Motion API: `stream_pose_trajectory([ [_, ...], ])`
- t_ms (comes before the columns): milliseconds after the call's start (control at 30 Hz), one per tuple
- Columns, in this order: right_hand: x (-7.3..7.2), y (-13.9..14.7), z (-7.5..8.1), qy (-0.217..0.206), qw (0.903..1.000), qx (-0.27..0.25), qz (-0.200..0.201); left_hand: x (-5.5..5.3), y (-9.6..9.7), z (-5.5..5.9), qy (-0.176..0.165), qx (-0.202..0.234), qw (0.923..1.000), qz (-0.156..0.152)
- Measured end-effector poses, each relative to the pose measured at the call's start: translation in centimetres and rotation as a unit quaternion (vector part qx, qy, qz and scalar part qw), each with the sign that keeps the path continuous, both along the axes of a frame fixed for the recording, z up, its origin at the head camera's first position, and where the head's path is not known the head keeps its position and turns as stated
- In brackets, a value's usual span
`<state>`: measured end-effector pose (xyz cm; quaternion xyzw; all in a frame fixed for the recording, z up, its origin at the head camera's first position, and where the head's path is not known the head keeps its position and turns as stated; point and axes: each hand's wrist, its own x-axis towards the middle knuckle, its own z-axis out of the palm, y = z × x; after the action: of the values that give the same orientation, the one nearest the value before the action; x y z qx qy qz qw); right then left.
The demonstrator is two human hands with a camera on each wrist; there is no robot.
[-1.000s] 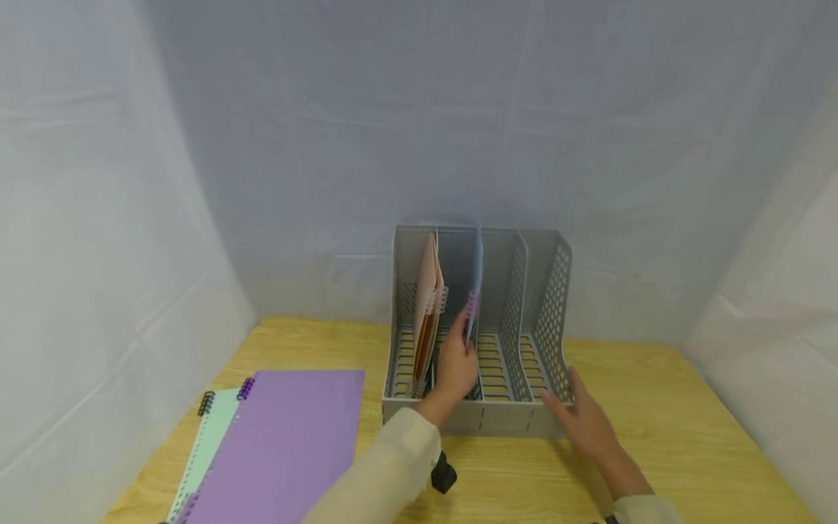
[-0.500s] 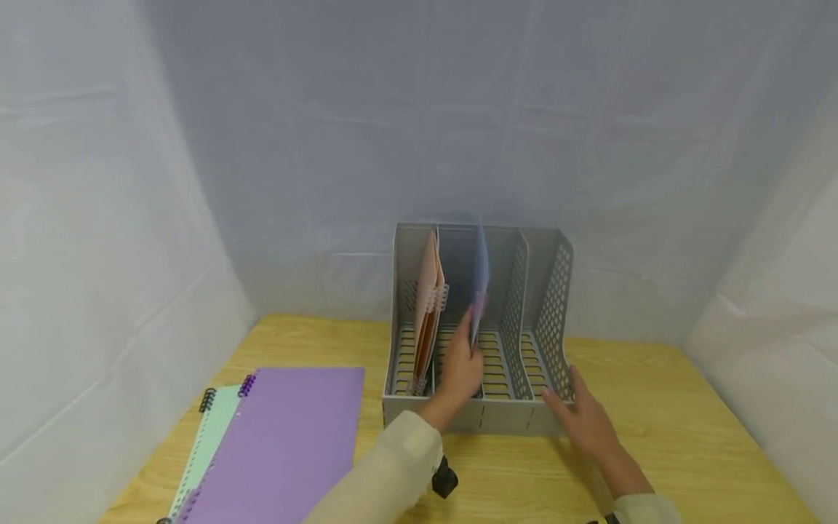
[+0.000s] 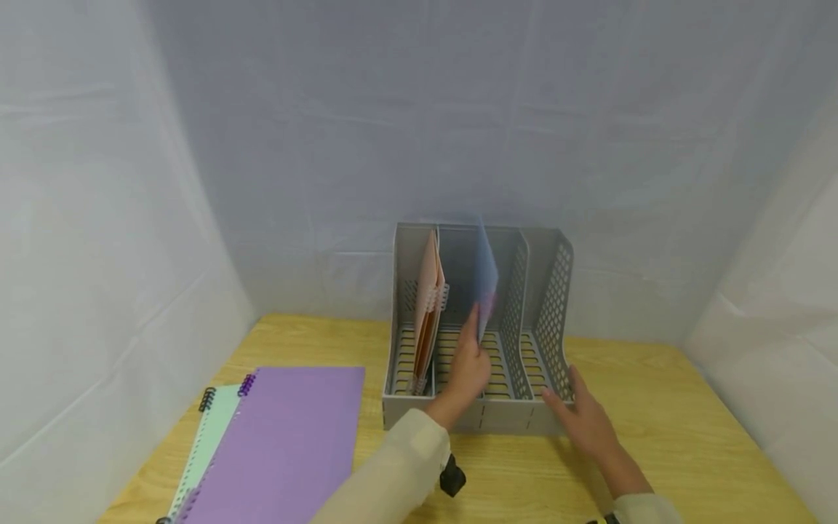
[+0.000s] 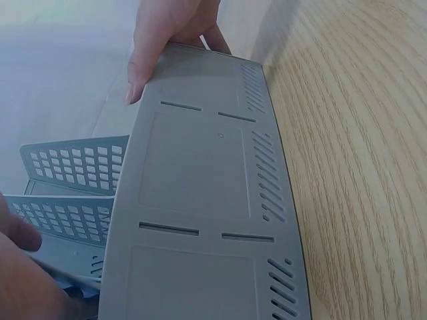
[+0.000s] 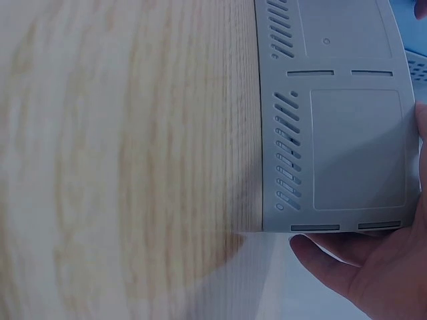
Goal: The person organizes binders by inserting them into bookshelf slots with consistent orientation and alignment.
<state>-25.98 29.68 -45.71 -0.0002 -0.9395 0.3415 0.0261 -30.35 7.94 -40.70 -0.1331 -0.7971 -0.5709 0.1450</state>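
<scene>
My left hand (image 3: 468, 371) pinches a translucent blue spiral notebook (image 3: 487, 273) by its lower front edge. The notebook stands upright, near the divider between the second and third slots of a grey file organizer (image 3: 504, 418); its lower part is hidden behind the hand. A pinkish-purple coil shows faintly at its edge. My right hand (image 3: 589, 426) grips the organizer's front right corner, thumb over the front rim and fingers along the side, as the right wrist view also shows. Peach spiral notebooks (image 3: 428, 291) lean in the leftmost slot.
On the left of the wooden table (image 3: 655, 407) lies a purple spiral notebook (image 3: 294, 429), partly over a mint green one (image 3: 212, 433). White sheeting (image 3: 491, 109) encloses the back and both sides.
My left hand has shifted slightly right, and the blue notebook's front edge has swung right with it, showing more of its face. The right hand has stayed at the corner.
</scene>
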Motion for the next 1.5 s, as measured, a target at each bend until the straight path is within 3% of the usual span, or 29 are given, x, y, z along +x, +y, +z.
stream_pose_trajectory([
  [200,0.2,-0.2,0.3,-0.008,1.0000,0.000,0.001,0.1,-0.1,0.2,-0.022,0.002,0.9997,-0.008],
  [667,0.7,-0.6,1.1,-0.021,0.9998,0.002,-0.002,0.9,-0.8,-0.1,-0.008,-0.015,0.9995,-0.025],
  [967,0.7,-0.5,1.0,-0.018,0.9998,0.000,0.001,2.7,-1.4,0.3,0.004,-0.057,0.9973,-0.047],
  [1167,0.4,-0.4,0.9,-0.023,0.9997,-0.001,-0.001,3.7,-2.0,0.7,0.011,-0.057,0.9959,-0.069],
  [1500,0.6,-0.5,0.9,-0.020,0.9998,-0.002,0.004,5.3,-3.5,0.3,-0.026,-0.055,0.9933,-0.099],
])
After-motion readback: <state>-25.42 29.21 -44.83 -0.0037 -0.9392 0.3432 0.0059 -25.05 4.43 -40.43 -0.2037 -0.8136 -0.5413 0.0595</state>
